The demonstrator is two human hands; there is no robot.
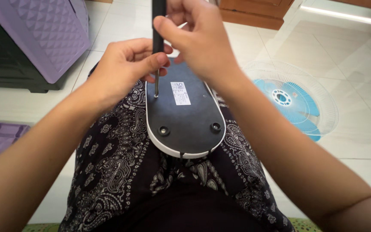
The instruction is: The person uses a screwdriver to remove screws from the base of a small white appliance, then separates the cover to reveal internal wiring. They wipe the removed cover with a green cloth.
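On lap: oval base [185,116] laid underside up, long axis away from body. Screwdriver [158,34] held upright, tip at screw hole on base's left side; handle clasped by right hand [196,36], shaft pinched by left hand [127,64].

We see the black-handled screwdriver [157,25] cut off by the top edge, its grip partly wrapped by our right hand [198,38]. Our left hand [125,64] covers the far end of the dark oval plastic base plate [185,116]. Its white rectangular label [180,93] is too small to read.
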